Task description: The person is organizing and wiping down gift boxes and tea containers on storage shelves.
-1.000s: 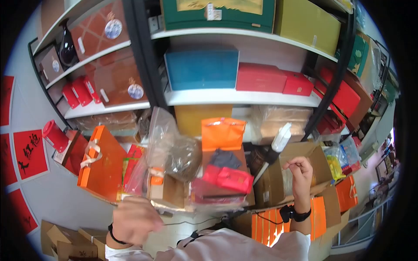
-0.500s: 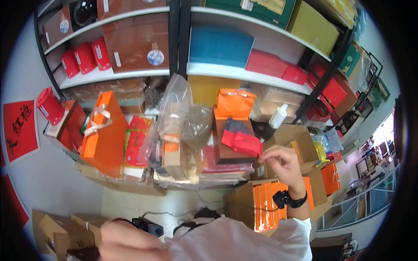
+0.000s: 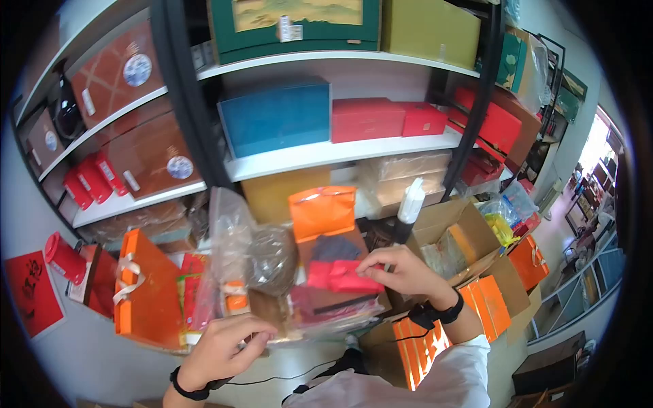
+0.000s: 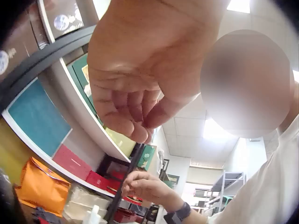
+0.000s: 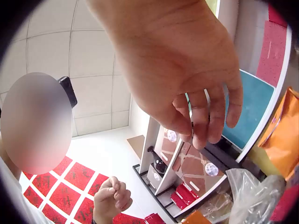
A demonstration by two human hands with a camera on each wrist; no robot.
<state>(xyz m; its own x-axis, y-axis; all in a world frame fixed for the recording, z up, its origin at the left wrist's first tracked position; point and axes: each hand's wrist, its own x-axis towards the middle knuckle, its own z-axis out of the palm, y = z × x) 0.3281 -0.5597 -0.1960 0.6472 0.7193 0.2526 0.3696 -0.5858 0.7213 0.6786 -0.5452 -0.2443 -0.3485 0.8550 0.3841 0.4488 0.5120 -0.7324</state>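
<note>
My right hand (image 3: pixel 401 270) hovers by the red packet (image 3: pixel 340 276), its fingers loosely bent and overlapping the packet's right end in the head view. In the right wrist view nothing shows between the fingers (image 5: pixel 216 112). The packet and a dark grey cloth (image 3: pixel 337 249) lie on a brown box (image 3: pixel 305 253), with an orange bag (image 3: pixel 323 209) behind. My left hand (image 3: pixel 228 345) hangs in front of the table edge, thumb near the loosely curled fingers, holding nothing. Nearest to it are a clear plastic bag (image 3: pixel 228 224) and an orange gift box (image 3: pixel 153 296).
A white-topped bottle (image 3: pixel 411 202) stands right of the orange bag. Beyond my right hand is an open cardboard box (image 3: pixel 476 231). Shelves (image 3: pixel 286 160) with a blue box (image 3: pixel 275 117) and red boxes (image 3: pixel 367 120) rise behind. A cable (image 3: pixel 299 375) trails below.
My head view has swung left, then back right. The left hand has risen into fuller view. My right hand has come left, from over the cardboard box to the red packet.
</note>
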